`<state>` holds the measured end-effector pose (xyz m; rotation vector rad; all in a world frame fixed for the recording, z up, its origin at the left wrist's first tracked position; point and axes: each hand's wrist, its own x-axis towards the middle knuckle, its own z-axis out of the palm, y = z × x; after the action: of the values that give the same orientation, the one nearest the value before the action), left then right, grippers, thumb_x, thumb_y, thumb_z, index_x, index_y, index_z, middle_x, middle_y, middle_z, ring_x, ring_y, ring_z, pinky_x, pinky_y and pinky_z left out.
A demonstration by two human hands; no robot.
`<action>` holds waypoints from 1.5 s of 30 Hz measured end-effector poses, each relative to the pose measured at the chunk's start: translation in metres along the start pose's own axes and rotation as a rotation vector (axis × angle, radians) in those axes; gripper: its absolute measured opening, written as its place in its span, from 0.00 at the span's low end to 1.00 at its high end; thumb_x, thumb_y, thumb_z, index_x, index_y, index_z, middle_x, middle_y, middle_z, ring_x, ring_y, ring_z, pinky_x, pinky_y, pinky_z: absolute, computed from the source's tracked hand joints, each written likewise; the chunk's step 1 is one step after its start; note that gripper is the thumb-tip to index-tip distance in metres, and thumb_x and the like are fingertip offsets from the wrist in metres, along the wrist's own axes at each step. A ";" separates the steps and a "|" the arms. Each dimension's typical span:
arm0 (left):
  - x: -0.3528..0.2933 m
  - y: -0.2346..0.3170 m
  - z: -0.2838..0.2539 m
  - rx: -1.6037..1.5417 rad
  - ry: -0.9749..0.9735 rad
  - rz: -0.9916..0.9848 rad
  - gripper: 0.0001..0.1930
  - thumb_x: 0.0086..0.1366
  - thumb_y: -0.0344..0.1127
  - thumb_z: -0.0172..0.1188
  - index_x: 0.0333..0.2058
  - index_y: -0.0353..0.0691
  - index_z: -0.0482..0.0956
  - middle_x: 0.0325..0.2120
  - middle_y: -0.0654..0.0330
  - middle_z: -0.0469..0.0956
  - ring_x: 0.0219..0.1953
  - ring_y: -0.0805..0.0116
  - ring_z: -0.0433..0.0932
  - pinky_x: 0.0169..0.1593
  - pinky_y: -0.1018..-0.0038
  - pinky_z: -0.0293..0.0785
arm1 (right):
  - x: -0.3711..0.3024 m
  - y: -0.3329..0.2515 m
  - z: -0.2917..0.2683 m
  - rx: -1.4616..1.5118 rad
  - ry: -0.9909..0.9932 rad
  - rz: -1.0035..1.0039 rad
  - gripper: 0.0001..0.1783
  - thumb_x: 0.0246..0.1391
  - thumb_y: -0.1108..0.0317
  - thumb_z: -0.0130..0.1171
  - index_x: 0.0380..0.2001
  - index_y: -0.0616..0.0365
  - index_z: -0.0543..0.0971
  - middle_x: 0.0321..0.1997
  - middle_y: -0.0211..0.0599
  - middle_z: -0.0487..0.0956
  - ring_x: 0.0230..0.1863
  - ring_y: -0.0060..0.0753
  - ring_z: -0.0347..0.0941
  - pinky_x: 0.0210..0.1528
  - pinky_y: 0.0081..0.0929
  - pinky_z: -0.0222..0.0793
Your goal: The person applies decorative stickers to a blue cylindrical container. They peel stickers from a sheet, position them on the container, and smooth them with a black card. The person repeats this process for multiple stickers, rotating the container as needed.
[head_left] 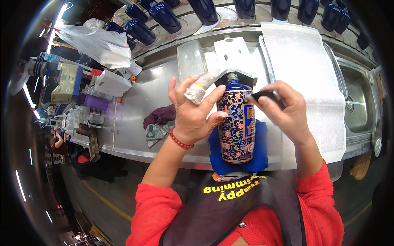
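Observation:
A dark blue bottle [236, 127] with a colourful floral wrap and a gold-edged blue panel lies on a blue cloth [262, 143], its neck in a notched metal rest [246, 78]. My left hand [192, 108] is open over the bottle's left side, fingers spread, with index fingertip and thumb tip at the wrap's edge. A whitish cloth cover with a yellow band is on one of its fingers. Pinched in my right hand [287, 107] is a small black hand tool [264, 95], held at the wrap's upper right; its exact kind is unclear.
A stack of patterned sheets [295, 61] covers the counter at the right, beside a steel sink [360, 102]. Purple and grey rags [158, 123] lie left. Several dark blue bottles [164, 17] stand along the conveyor behind. A clear plastic tub [191, 57] sits near the metal rest.

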<state>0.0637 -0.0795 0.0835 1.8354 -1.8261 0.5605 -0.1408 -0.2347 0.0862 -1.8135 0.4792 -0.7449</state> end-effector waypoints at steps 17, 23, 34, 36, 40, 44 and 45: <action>-0.030 0.018 0.018 -0.215 0.003 -0.086 0.37 0.75 0.65 0.38 0.62 0.39 0.76 0.56 0.57 0.79 0.67 0.51 0.63 0.72 0.43 0.38 | -0.001 0.016 0.031 0.143 0.190 0.025 0.08 0.67 0.65 0.61 0.39 0.59 0.78 0.31 0.22 0.77 0.30 0.09 0.69 0.31 0.11 0.65; -0.014 0.000 0.022 -0.818 -0.065 -0.532 0.34 0.76 0.60 0.44 0.60 0.32 0.75 0.57 0.49 0.77 0.58 0.56 0.75 0.64 0.61 0.66 | -0.035 0.028 0.002 0.081 0.248 0.079 0.11 0.67 0.65 0.61 0.44 0.61 0.78 0.34 0.25 0.79 0.35 0.12 0.72 0.35 0.13 0.69; 0.044 -0.015 0.046 -1.409 -0.516 -1.013 0.23 0.69 0.56 0.61 0.38 0.37 0.81 0.27 0.67 0.80 0.29 0.78 0.78 0.36 0.80 0.75 | -0.107 0.023 0.017 -0.346 -0.186 -0.361 0.50 0.37 0.72 0.77 0.67 0.59 0.66 0.73 0.64 0.60 0.67 0.66 0.64 0.65 0.53 0.65; 0.046 -0.012 0.041 -1.359 -0.556 -0.989 0.22 0.69 0.55 0.62 0.38 0.38 0.81 0.27 0.68 0.80 0.28 0.80 0.77 0.34 0.81 0.74 | -0.111 0.027 0.026 -0.361 -0.137 -0.407 0.50 0.37 0.70 0.77 0.67 0.58 0.66 0.71 0.63 0.62 0.64 0.64 0.66 0.64 0.52 0.66; 0.047 -0.014 0.015 -1.338 -0.577 -0.959 0.16 0.71 0.47 0.62 0.43 0.37 0.81 0.35 0.65 0.81 0.36 0.78 0.79 0.41 0.80 0.74 | -0.117 0.044 0.033 -0.371 -0.069 -0.529 0.47 0.39 0.70 0.76 0.66 0.55 0.68 0.71 0.60 0.64 0.62 0.60 0.68 0.59 0.50 0.68; 0.038 -0.010 -0.023 -1.302 -0.473 -0.785 0.15 0.73 0.42 0.60 0.46 0.35 0.81 0.39 0.63 0.82 0.40 0.77 0.80 0.48 0.79 0.75 | -0.118 0.050 0.033 -0.448 -0.034 -0.553 0.46 0.39 0.69 0.76 0.65 0.54 0.69 0.70 0.58 0.66 0.61 0.58 0.69 0.56 0.48 0.68; 0.035 -0.008 -0.032 -1.280 -0.432 -0.726 0.15 0.73 0.42 0.60 0.46 0.34 0.81 0.39 0.63 0.82 0.41 0.77 0.80 0.49 0.79 0.75 | -0.118 0.048 0.032 -0.469 -0.028 -0.555 0.46 0.39 0.69 0.76 0.65 0.54 0.69 0.69 0.58 0.67 0.61 0.58 0.69 0.56 0.48 0.68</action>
<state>0.0739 -0.0885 0.1299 1.4563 -1.0323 -1.0898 -0.2026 -0.1547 0.0030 -2.4386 0.1252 -1.0395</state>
